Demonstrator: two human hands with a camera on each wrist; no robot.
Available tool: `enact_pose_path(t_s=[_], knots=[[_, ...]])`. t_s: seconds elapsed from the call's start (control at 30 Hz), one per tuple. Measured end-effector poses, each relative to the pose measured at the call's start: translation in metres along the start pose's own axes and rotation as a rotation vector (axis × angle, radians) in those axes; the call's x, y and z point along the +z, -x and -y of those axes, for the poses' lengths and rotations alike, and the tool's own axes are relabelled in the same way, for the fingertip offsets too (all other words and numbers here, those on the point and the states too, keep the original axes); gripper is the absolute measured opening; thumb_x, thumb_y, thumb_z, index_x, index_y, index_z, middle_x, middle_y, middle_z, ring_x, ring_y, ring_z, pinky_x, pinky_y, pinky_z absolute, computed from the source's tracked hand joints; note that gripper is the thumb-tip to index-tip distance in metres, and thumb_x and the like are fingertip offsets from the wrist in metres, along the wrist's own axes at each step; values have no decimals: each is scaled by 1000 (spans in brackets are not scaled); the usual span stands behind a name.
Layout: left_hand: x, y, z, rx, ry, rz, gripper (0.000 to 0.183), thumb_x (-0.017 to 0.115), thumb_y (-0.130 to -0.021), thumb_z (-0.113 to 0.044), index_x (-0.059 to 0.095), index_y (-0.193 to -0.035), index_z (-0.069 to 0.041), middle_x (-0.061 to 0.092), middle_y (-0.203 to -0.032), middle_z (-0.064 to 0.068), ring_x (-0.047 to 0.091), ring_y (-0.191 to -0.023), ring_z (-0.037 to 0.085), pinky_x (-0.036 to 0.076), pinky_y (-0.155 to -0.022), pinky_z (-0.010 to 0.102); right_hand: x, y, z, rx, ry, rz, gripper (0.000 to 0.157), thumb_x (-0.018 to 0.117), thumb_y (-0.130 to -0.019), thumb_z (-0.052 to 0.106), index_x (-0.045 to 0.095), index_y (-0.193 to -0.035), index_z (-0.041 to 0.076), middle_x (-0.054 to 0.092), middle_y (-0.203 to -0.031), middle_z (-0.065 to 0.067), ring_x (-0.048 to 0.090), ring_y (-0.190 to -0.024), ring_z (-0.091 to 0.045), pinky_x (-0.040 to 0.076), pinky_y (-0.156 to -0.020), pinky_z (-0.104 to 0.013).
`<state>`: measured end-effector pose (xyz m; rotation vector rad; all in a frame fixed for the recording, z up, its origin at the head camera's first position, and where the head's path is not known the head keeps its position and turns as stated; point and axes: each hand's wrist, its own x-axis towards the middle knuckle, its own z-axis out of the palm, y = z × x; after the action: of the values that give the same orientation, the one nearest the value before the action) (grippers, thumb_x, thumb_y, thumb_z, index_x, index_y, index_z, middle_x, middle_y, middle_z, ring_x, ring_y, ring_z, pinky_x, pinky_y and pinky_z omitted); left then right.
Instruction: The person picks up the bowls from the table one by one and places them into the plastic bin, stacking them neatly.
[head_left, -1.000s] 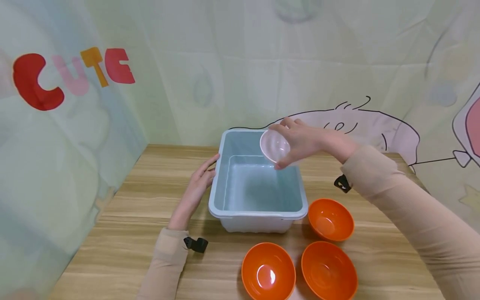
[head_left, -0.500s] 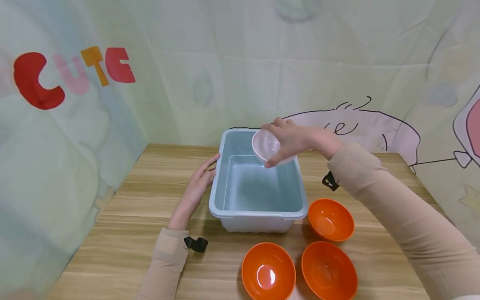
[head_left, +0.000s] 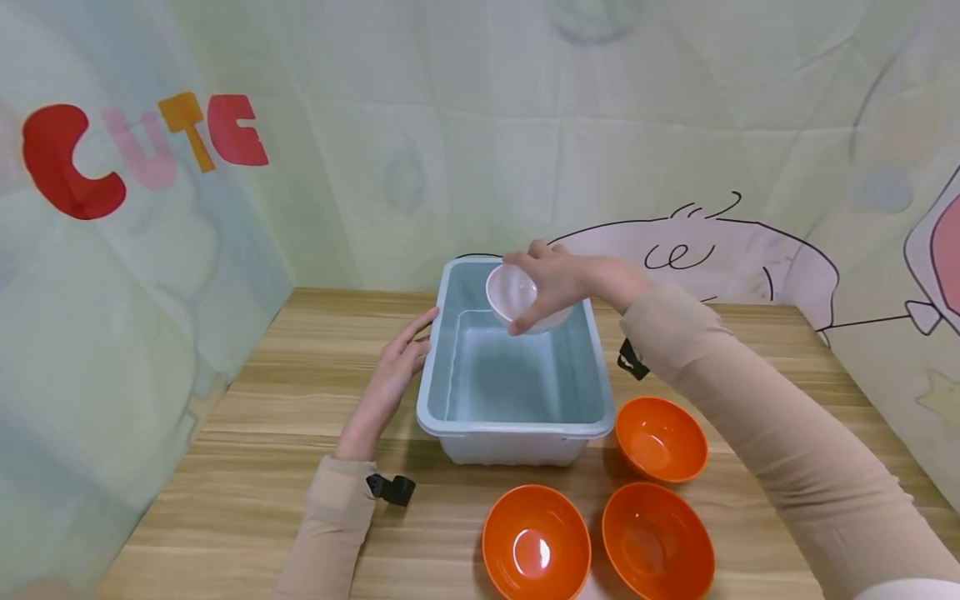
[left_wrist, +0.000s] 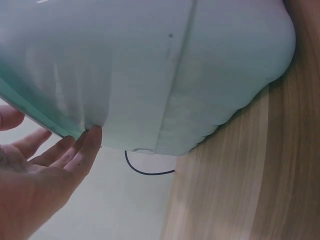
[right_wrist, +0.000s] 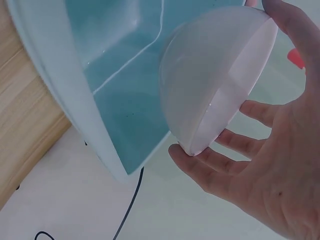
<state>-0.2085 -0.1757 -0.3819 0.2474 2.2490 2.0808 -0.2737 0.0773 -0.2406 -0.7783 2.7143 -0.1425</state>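
A small white bowl (head_left: 512, 293) hangs tilted over the far part of the pale blue plastic tub (head_left: 517, 431). My right hand (head_left: 558, 283) grips the bowl across its rim, thumb on the near side and fingers on the far side. In the right wrist view the bowl's rounded outside (right_wrist: 200, 70) faces the tub's inner floor. My left hand (head_left: 393, 367) rests against the tub's left side with extended fingers. The left wrist view has its fingertips (left_wrist: 93, 132) touching the tub's outer wall just below the rim.
Three orange bowls stand on the wooden table (head_left: 300, 400): one right of the tub (head_left: 662, 439), one nearer the front (head_left: 657, 542), and another orange bowl (head_left: 536, 542) before the tub. A printed cloth backdrop (head_left: 375, 167) rises behind and left of the table.
My right hand has carried the white bowl leftward over the tub, slightly lower at the end. My left hand, the tub and the orange bowls have stayed put.
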Motion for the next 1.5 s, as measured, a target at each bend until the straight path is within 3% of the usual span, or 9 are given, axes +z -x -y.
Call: enact_pose_path(t_s=[0.47, 0.73, 1.13, 1.37, 1.5], knots=[[-1, 2, -2, 15, 13, 12, 49, 40, -99, -20, 38, -148, -24, 34, -154, 0, 47, -135, 25, 38, -108, 47, 3, -19, 6, 42, -7, 31, 102, 70, -69, 65, 22, -151, 27, 34, -139, -8, 37, -126, -28, 41, -98, -48], [1, 1, -3, 17, 17, 11, 49, 39, -99, -18, 38, -148, -24, 35, -154, 2, 47, -134, 28, 37, -108, 49, 7, -26, 6, 51, -20, 42, 103, 69, -70, 64, 20, -152, 26, 29, -147, -11, 31, -132, -34, 39, -101, -52], [1, 3, -3, 3, 22, -2, 49, 39, -99, -17, 38, -148, -23, 40, -152, 6, 47, -134, 29, 37, -108, 48, 14, -35, 13, 34, -65, 49, 100, 71, -71, 62, 21, -151, 28, 31, -141, -12, 37, -126, -33, 41, -98, -51], [1, 2, -4, -2, 16, -11, 49, 40, -99, -19, 38, -148, -23, 42, -150, 7, 48, -133, 28, 39, -107, 45, 19, -40, 14, 68, -60, 73, 102, 68, -70, 66, 16, -152, 34, 21, -152, -12, 32, -134, -35, 38, -101, -56], [2, 2, -4, 1, 27, -8, 49, 40, -99, -17, 39, -148, -22, 39, -152, 5, 48, -134, 28, 40, -107, 45, 24, -44, 14, 73, -69, 79, 102, 69, -71, 64, 15, -152, 33, 24, -149, -12, 36, -130, -34, 39, -100, -55]])
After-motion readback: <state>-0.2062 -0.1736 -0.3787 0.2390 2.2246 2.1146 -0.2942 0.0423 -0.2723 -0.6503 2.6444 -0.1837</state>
